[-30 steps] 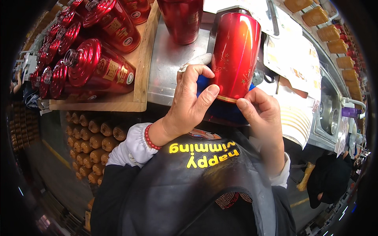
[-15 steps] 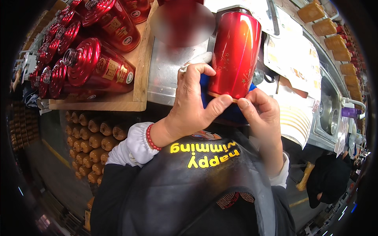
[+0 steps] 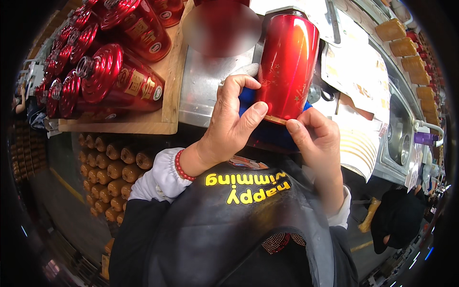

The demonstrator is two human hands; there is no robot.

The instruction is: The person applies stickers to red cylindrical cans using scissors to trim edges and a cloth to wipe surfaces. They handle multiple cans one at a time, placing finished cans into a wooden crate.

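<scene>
A glossy red bottle [image 3: 289, 67] is being supported over a blue cloth-like piece [image 3: 246, 97] at the edge of the metal tabletop [image 3: 195, 86], its gold-banded end being turned toward the person. The left hand [image 3: 227, 117] is being held partly open: its index finger and thumb are being spread, their tips being set against the bottle's left side near that end. The fingertips of the right hand [image 3: 319, 138] are being brought together at the gold band [image 3: 273, 119]; whether anything is being pinched there cannot be told. A red bead bracelet [image 3: 178, 165] is being worn on the left wrist.

To the left, several red bottles [image 3: 143, 86] are being carried by a wooden board [image 3: 169, 103], with brown bottles [image 3: 114, 170] being stored below. To the right, printed sheets [image 3: 356, 79] are being laid out near a stack of gold-striped paper [image 3: 356, 148].
</scene>
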